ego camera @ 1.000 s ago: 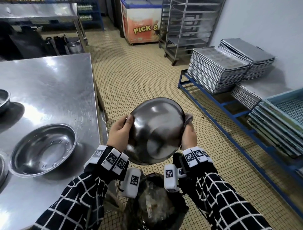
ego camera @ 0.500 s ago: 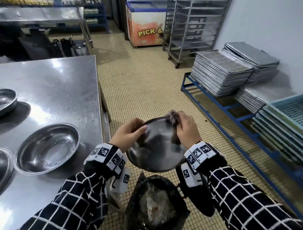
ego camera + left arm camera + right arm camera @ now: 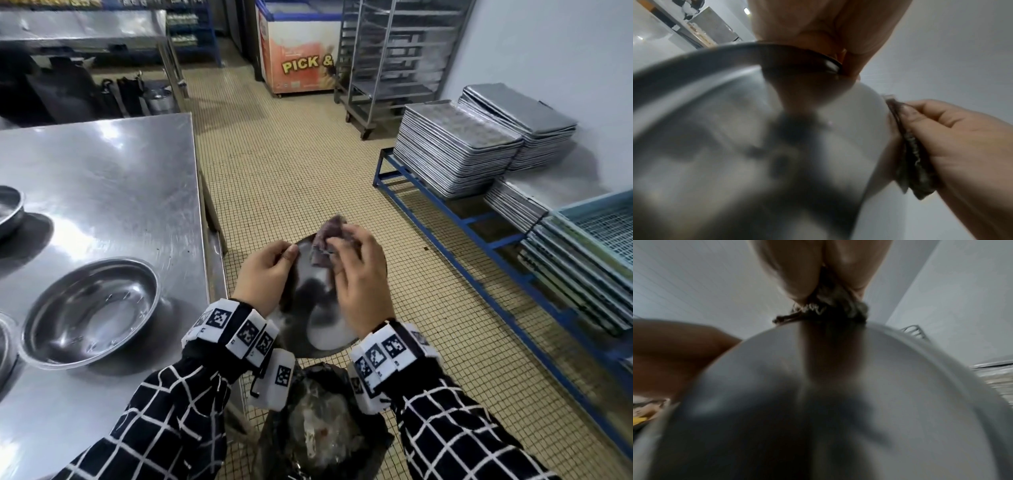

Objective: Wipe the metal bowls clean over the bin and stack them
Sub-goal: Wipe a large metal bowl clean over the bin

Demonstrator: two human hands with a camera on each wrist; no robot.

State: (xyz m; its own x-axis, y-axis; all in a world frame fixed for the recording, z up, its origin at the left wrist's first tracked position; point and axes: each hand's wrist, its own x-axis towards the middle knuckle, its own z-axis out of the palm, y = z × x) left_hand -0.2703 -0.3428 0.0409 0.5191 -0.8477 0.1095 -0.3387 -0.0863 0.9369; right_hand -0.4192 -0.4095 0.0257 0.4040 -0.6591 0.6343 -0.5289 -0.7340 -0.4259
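Head view, left hand (image 3: 265, 274) gripping bowl (image 3: 318, 325) rim, right hand (image 3: 359, 284) pinching cloth (image 3: 325, 240)

Tiled floor (image 3: 291, 164), seemingly grey wall (image 3: 548, 51)

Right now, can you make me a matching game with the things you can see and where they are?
Things:
1. held bowl
2. cloth
3. empty bowl
4. black bin bag

Places:
A. on the steel table
B. below the held bowl
C. in the left hand
D. in the right hand

Pairs: 1-C, 2-D, 3-A, 4-B
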